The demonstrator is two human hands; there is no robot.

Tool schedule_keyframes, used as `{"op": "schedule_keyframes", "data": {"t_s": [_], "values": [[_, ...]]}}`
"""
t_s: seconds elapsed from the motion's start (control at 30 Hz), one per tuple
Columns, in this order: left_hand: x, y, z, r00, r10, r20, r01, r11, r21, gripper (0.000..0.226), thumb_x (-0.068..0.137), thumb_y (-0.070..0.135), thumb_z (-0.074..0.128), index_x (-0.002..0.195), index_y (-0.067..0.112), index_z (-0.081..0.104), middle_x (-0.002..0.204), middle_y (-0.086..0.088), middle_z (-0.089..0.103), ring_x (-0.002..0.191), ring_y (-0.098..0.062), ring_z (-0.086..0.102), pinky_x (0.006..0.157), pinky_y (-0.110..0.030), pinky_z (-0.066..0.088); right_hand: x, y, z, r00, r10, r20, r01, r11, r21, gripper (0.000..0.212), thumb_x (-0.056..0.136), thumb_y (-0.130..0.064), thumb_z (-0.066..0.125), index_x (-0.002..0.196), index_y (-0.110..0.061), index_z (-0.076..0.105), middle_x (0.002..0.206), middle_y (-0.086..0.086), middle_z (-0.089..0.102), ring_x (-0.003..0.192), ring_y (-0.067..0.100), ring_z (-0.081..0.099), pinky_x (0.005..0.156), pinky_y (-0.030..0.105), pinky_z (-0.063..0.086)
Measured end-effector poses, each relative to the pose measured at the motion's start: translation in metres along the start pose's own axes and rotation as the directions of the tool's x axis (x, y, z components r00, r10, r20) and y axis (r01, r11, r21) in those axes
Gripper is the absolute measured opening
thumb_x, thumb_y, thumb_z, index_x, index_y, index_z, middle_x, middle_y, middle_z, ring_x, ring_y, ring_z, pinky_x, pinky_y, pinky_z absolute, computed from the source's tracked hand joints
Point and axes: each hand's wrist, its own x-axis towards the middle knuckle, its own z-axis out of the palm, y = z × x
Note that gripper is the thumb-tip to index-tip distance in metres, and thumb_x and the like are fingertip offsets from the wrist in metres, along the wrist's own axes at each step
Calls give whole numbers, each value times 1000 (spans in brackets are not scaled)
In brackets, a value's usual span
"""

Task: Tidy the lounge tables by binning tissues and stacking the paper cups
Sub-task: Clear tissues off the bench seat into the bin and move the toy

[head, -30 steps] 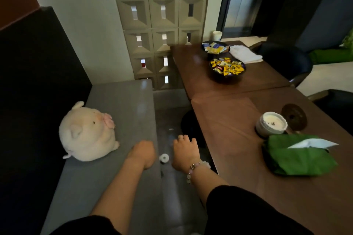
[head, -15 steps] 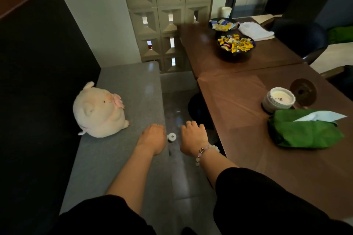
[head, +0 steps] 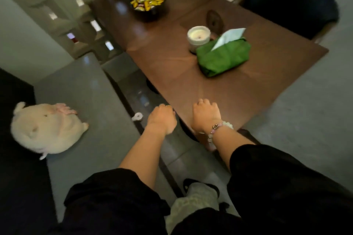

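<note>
Landmark: green tissue pouch [head: 223,59] on the brown table [head: 267,74], white tissue [head: 230,37] poking from its top.
Left hand [head: 162,118]: nearer than the pouch, off the table's corner — fingers loosely curled, nothing seen in them.
Right hand [head: 206,114]: also nearer than the pouch, over the table's corner — same loose curl, empty.
Candle jar [head: 198,37]: just behind the pouch.
Sweet bowl [head: 148,2]: well beyond the pouch.

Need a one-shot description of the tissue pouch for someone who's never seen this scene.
Start at the nearer brown wooden table. Near its middle lies a green fabric pouch, right beside a white candle jar. It is the only green thing there, with a pale tissue sticking out of its top.
</note>
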Motion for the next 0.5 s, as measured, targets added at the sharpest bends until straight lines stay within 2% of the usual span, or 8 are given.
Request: {"op": "schedule_keyframes", "data": {"t_s": [0.17,0.33,0.43,0.5], "values": [[1,112,12,966,250,65,-255,962,98,33,99,22,36,124,3,49,131,-18,47,122,-36,46,98,-42,40,-53,96,22,961,276,10,-275,954,121,45,90,-25,47,132,-8,44,135,10,45,127,26,40,100,38,36],[-17,217,55,855,490,171,-513,848,134,36,101,27,33,121,2,50,127,-18,48,119,-36,46,96,-43,40,-124,185,62,856,507,101,-517,840,167,48,88,-32,53,130,-9,46,134,9,46,127,25,41,99,36,37],[-24,263,89,796,550,254,-590,798,122,39,101,32,33,122,2,48,127,-18,45,119,-35,44,97,-44,39,-165,225,85,785,594,175,-618,768,169,49,90,-34,51,131,-10,45,133,9,46,126,25,41,99,36,37],[-24,279,112,785,535,313,-596,789,147,41,100,30,34,128,1,42,132,-18,40,123,-35,40,101,-43,37,-190,246,101,745,633,210,-665,728,166,47,90,-32,49,131,-9,45,134,9,46,126,25,41,99,37,37]]}}
